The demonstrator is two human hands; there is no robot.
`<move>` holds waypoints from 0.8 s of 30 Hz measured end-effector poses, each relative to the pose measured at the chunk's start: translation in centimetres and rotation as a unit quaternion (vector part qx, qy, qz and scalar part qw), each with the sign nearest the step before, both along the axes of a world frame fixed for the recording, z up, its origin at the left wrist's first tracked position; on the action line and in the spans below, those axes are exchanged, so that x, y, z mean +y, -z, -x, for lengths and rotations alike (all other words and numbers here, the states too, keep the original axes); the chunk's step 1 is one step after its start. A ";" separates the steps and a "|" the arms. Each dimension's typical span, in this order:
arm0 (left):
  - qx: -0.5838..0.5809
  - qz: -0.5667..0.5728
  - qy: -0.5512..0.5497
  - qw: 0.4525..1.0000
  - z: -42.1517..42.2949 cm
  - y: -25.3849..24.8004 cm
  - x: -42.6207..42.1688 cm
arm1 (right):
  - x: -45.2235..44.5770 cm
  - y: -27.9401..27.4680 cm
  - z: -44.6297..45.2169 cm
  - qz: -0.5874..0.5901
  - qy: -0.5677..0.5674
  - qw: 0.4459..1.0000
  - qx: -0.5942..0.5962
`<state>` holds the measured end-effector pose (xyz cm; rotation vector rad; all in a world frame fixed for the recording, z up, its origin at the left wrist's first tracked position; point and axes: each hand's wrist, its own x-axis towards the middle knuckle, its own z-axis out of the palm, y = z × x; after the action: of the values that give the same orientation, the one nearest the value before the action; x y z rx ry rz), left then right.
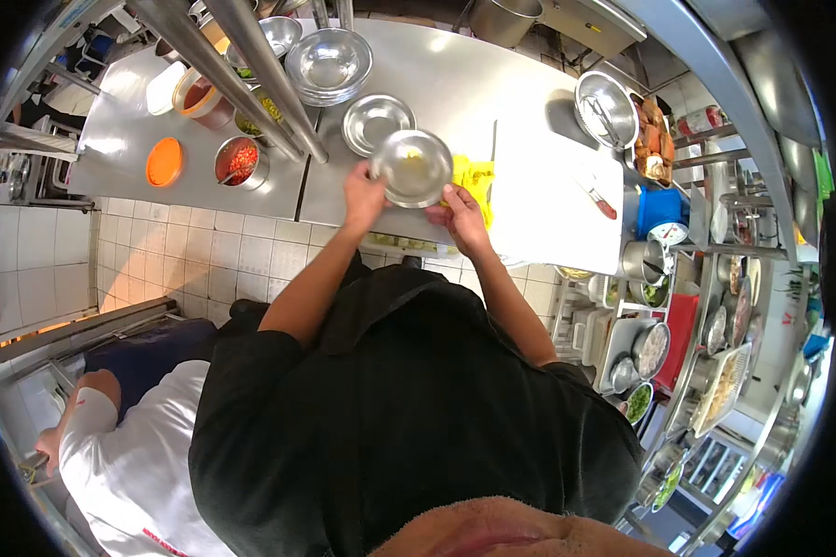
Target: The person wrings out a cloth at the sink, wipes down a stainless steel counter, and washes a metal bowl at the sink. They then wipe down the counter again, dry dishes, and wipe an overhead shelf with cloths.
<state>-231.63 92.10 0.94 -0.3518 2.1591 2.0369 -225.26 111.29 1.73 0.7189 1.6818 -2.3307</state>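
Bowl (411, 171), over the counter (446, 79) at twelve o'clock, has its rim grasped by the left hand (364, 197) at eight and the right hand (462, 220) at four, with yellow cloth (476, 184) near three and a second bowl (372, 121) near eleven.

Two poles (274, 80) obstruct the left side. A bowl stack (329, 67) and a single bowl (379, 121) stand beyond the left hand (363, 198). Between stack and large bowl (607, 110), a lane crosses the surface (464, 79) to its far edge. A cloth (476, 181) lies just beside the right hand (462, 219); a knife (605, 204) lies on the board (548, 209).
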 end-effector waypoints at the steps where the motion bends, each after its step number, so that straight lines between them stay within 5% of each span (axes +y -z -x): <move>1: -0.006 -0.046 0.028 0.999 -0.8 0.3 0.2 | -0.2 0.4 -0.1 0.022 0.009 1.000 0.004; 4: -0.077 -0.051 0.090 0.992 -1.2 0.0 -0.4 | -0.4 0.2 -1.4 0.020 0.047 0.999 -0.008; 8: 0.031 0.229 -0.007 0.973 4.1 4.7 -3.1 | 1.0 1.2 -2.6 -0.008 0.090 0.996 -0.020; 10: 0.065 0.278 -0.079 0.955 8.1 8.0 -3.1 | 2.1 2.0 -2.9 -0.015 0.082 0.996 -0.016; 14: -0.103 0.162 -0.038 0.981 9.9 3.2 -2.7 | 2.9 2.3 -3.0 -0.004 0.081 0.997 0.001; 17: -0.078 0.165 -0.058 0.981 10.9 6.8 -3.2 | 2.9 2.5 -3.1 0.005 0.112 0.994 0.007; 21: -0.078 0.148 -0.063 0.984 7.9 2.1 -3.5 | 3.2 2.8 -3.7 -0.003 0.128 0.992 0.005; 24: 0.075 0.337 -0.050 0.937 6.7 3.8 -4.4 | 3.4 3.0 -4.1 0.003 0.141 0.990 0.011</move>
<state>-238.29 87.67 -2.90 -0.3948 2.9459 1.3249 -221.15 114.70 -1.29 0.9924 1.6767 -2.5344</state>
